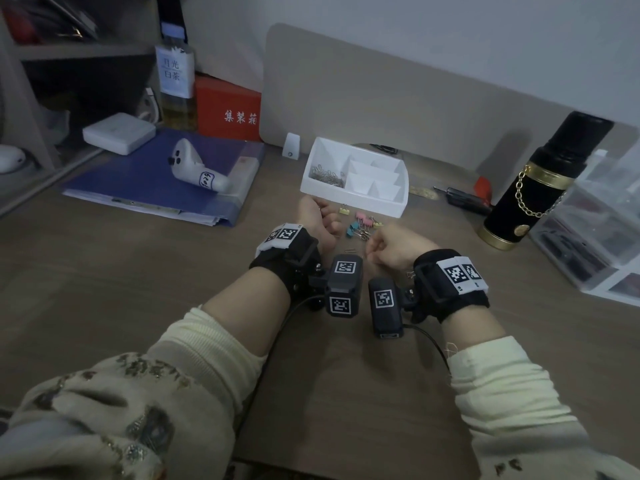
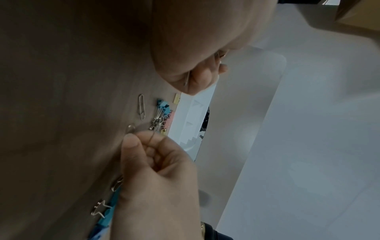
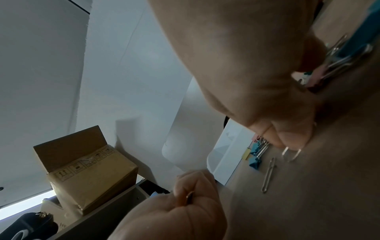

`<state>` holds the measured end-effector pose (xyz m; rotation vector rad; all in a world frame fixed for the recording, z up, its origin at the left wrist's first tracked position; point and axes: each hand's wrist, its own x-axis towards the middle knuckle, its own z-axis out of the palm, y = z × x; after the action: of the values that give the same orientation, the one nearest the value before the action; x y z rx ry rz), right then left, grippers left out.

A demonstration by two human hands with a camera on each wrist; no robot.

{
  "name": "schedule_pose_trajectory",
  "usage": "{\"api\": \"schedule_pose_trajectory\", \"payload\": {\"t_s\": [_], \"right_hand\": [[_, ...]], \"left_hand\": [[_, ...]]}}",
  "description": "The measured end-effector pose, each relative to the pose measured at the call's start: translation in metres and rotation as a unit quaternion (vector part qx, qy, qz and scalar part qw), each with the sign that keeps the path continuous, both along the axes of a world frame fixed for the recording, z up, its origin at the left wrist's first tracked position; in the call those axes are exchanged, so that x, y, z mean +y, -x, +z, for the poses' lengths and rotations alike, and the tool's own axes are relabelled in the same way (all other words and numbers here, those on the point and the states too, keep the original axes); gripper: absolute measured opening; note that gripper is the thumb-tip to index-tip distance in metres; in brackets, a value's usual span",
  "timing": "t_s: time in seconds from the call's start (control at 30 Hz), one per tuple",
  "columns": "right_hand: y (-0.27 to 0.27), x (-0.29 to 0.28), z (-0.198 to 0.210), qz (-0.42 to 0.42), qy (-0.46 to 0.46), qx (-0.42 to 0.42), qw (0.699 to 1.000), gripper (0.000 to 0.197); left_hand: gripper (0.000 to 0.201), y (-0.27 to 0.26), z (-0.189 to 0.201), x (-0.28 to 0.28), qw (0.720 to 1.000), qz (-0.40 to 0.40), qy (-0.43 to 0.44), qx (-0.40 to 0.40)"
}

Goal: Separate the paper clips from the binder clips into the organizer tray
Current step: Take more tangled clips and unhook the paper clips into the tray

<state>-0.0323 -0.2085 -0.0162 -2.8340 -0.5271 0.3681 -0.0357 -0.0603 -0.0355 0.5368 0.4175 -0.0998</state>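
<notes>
The white organizer tray [image 1: 391, 202] stands mid-desk, with a heap of silver paper clips [image 1: 327, 176] in its left compartment. In front of it lies a small pile of blue, pink and yellow binder clips [image 1: 360, 225]. A loose paper clip [image 1: 350, 251] lies nearer me. My left hand [image 1: 327, 216] is curled just left of the pile and holds a paper clip [image 3: 189, 197] in its fist. My right hand [image 1: 375, 251] pinches a second paper clip [image 3: 291, 153] against the desk. Another blue binder clip [image 2: 102, 209] lies by my right wrist.
A blue folder [image 1: 138, 181] with a white controller [image 1: 194, 168] on it lies at the left. A black and gold flask [image 1: 530, 188] and clear plastic drawers [image 1: 595, 230] stand at the right. Dark pens [image 1: 464, 199] lie right of the tray, and a beige divider [image 1: 381, 95] rises behind it.
</notes>
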Motion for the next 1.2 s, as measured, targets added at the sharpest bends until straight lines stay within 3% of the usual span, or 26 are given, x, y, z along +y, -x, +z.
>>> {"api": "schedule_pose_trajectory", "payload": {"t_s": [0.13, 0.2, 0.43, 0.83, 1.07, 1.2], "right_hand": [[0.004, 0.013, 0.004, 0.047, -0.053, -0.010, 0.997, 0.011], [0.003, 0.020, 0.005, 0.056, -0.049, -0.018, 0.997, 0.020], [-0.003, 0.027, 0.005, 0.056, -0.004, -0.006, 0.998, 0.029], [-0.011, 0.017, -0.007, 0.015, -0.020, -0.015, 1.000, 0.017], [-0.010, 0.015, -0.007, 0.021, -0.005, -0.021, 1.000, 0.033], [-0.010, 0.010, -0.002, 0.018, -0.021, -0.002, 1.000, 0.015]], "left_hand": [[0.032, 0.000, 0.001, 0.002, 1.000, -0.003, 0.003, -0.008], [0.032, 0.001, 0.001, 0.003, 1.000, -0.004, 0.004, -0.009], [0.032, 0.001, 0.000, 0.004, 1.000, -0.001, -0.004, -0.004], [0.032, -0.002, -0.003, 0.002, 1.000, 0.006, -0.021, 0.004], [0.032, -0.002, -0.005, 0.001, 1.000, -0.016, -0.020, 0.001], [0.032, -0.003, -0.007, 0.001, 0.999, -0.051, -0.014, 0.007]]}}
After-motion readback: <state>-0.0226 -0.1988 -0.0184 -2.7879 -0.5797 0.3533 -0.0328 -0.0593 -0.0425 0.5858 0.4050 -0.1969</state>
